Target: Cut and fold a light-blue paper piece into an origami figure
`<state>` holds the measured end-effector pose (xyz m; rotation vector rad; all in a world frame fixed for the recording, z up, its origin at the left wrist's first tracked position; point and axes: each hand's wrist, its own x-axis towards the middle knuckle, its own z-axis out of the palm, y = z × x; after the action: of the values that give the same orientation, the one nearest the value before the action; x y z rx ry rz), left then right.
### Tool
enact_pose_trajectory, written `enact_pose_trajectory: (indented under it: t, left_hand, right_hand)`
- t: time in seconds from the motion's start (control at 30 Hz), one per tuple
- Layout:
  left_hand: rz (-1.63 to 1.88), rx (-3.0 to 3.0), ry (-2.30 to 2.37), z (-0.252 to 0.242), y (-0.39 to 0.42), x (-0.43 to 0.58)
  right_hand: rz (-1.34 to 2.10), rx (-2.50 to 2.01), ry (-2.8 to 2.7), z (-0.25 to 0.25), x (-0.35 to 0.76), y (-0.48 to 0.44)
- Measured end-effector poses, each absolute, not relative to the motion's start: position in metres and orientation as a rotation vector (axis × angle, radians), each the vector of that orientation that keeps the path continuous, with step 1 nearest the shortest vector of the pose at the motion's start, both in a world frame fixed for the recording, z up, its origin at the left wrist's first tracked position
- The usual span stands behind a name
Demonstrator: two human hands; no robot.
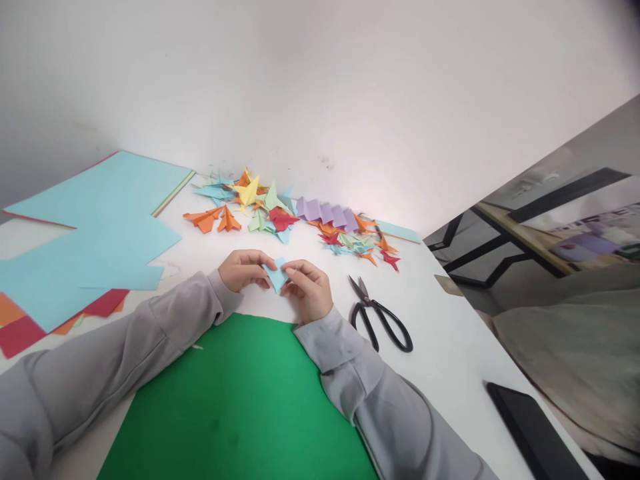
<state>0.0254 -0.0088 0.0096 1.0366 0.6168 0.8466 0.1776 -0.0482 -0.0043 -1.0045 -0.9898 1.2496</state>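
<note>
A small folded light blue paper [277,274] is held up between both hands, just beyond the far edge of a green sheet [240,393]. My left hand [245,270] pinches its left side with thumb and fingers. On the right side, my right hand [309,288] grips the same paper between thumb and forefinger. Folded paper figures in yellow, orange, green, red and blue [247,192] lie in a heap behind the hands. A purple pleated paper [327,215] sits to the right of that heap.
Black-handled scissors [373,310] lie slightly open right of my right hand. Large light blue sheets [110,193] cover the left side, with red and orange pieces [23,333] nearby. A black flat device [535,430] rests by the right table edge. A wall stands behind.
</note>
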Motion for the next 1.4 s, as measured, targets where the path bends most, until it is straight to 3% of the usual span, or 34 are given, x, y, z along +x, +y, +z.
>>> enact_pose_trajectory:
  t: [1.4]
  left_hand:
    - [0.874,1.112,0.69,0.0076,-0.0091,0.0294]
  right_hand:
    - [1.258,-0.988,-1.038,-0.0065,0.179,-0.0473]
